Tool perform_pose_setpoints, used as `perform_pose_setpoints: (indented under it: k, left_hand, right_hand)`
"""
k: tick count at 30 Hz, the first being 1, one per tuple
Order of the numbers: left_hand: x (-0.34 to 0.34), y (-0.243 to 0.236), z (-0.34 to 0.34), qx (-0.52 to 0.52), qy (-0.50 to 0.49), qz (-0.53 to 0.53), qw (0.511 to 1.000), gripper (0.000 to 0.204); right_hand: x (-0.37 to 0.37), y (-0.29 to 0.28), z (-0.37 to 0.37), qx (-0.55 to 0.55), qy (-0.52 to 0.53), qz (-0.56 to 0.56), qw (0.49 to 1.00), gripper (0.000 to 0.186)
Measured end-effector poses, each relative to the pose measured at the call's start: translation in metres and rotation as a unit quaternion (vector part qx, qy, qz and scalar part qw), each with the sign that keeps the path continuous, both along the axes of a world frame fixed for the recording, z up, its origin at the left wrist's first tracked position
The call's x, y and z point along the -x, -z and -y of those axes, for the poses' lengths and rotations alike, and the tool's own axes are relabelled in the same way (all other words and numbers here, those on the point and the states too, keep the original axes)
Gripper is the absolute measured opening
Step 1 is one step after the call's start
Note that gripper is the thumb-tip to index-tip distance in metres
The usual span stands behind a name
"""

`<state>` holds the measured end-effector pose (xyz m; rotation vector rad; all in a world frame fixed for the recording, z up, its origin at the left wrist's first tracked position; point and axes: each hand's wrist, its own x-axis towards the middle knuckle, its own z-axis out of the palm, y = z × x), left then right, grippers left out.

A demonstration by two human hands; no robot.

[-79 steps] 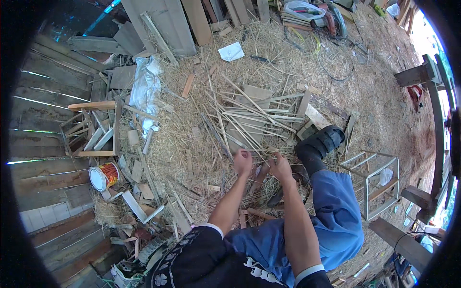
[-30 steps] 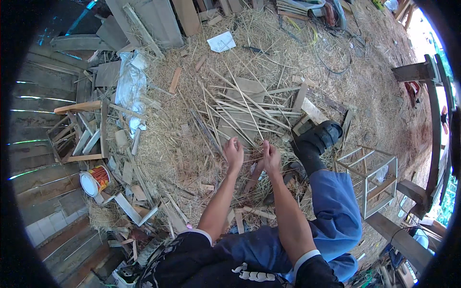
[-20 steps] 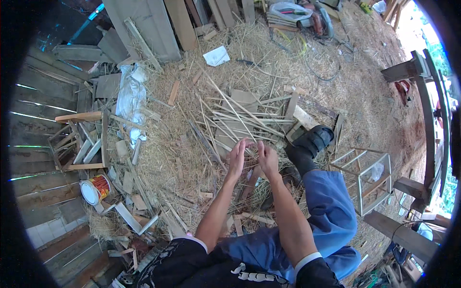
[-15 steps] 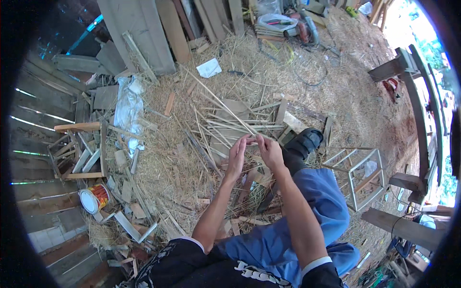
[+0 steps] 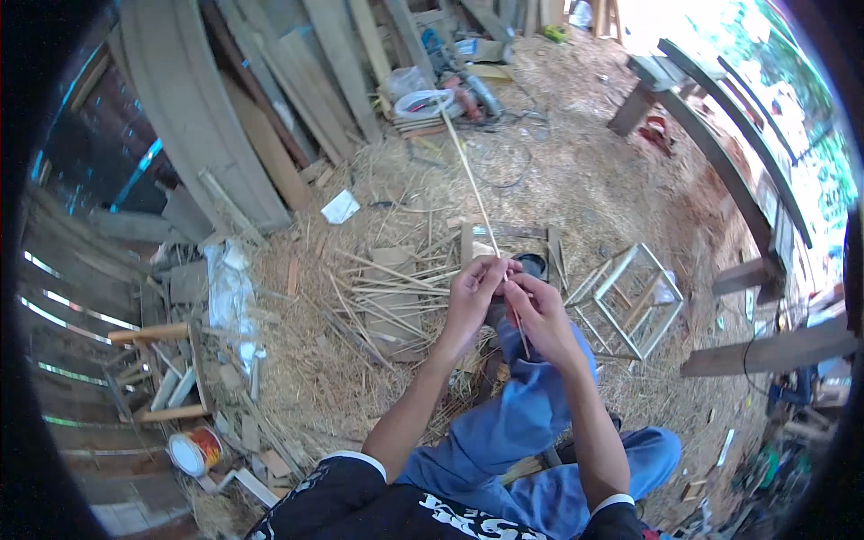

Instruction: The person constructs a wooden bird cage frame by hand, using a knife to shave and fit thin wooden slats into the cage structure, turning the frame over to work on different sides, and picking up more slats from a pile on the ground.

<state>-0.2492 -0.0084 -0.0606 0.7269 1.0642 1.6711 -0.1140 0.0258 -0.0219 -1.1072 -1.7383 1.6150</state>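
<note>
A long thin wooden stick (image 5: 472, 180) slants up and away from my hands, over the ground in front of me. My left hand (image 5: 473, 299) pinches it near its close end. Right beside it, my right hand (image 5: 542, 315) is closed too, fingers and thumb on the same stick. A narrow dark length (image 5: 522, 337) shows below the right hand, over my trouser leg; whether it belongs to the stick I cannot tell. Left of my hands, several similar sticks (image 5: 382, 281) lie loosely across a flat board (image 5: 389, 335) on the ground.
An open frame of thin wooden bars (image 5: 641, 349) stands at my right. Beyond it is a heavy timber bench (image 5: 711, 144). At left are a wooden stool (image 5: 166, 414) on its side, a paint can (image 5: 193, 450) and plastic sheeting (image 5: 232, 297). Planks (image 5: 184, 108) lean at the back.
The stick has swung from pointing far left to nearly straight ahead. Both hands have moved slightly right and lower in view, and the view itself has shifted to the right.
</note>
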Motion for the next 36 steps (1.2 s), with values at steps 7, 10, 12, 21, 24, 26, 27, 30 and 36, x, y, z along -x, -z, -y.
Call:
perform_pose_setpoints:
  k: [7,10,12,21,24,26,27,30,36]
  left_hand:
    - [-0.089,-0.034,-0.015,-0.039,0.166,-0.058,0.984,0.022]
    - [-0.143,-0.033,-0.024,-0.021,0.214,-0.071,0.974,0.024]
    - [-0.176,-0.032,-0.030,0.006,0.263,-0.088,0.961,0.025]
    - [-0.251,0.045,-0.064,0.044,0.376,-0.194,0.905,0.032]
    - [-0.276,0.068,-0.058,0.085,0.368,-0.165,0.911,0.031]
    - [-0.291,0.079,-0.052,0.098,0.393,-0.167,0.899,0.031]
    - [-0.298,0.086,-0.049,0.107,0.407,-0.172,0.891,0.031]
    - [-0.309,0.107,-0.048,0.126,0.436,-0.155,0.877,0.030]
    - [-0.287,0.149,-0.052,0.174,0.468,-0.208,0.841,0.029]
  right_hand:
    - [-0.113,-0.029,0.020,-0.017,0.041,-0.084,0.995,0.028]
    - [-0.163,-0.012,0.027,-0.042,0.097,-0.082,0.991,0.029]
    - [-0.196,0.012,0.030,-0.091,0.138,-0.106,0.981,0.032]
    - [-0.308,0.087,0.049,-0.033,0.311,-0.062,0.948,0.030]
    - [-0.332,0.118,0.059,-0.012,0.402,-0.061,0.914,0.027]
    - [-0.343,0.159,0.067,-0.011,0.437,-0.023,0.899,0.027]
    - [-0.347,0.186,0.070,-0.016,0.461,0.010,0.887,0.027]
    - [-0.357,0.258,0.090,0.010,0.471,0.111,0.875,0.026]
    - [-0.371,0.360,0.109,0.066,0.351,0.228,0.906,0.030]
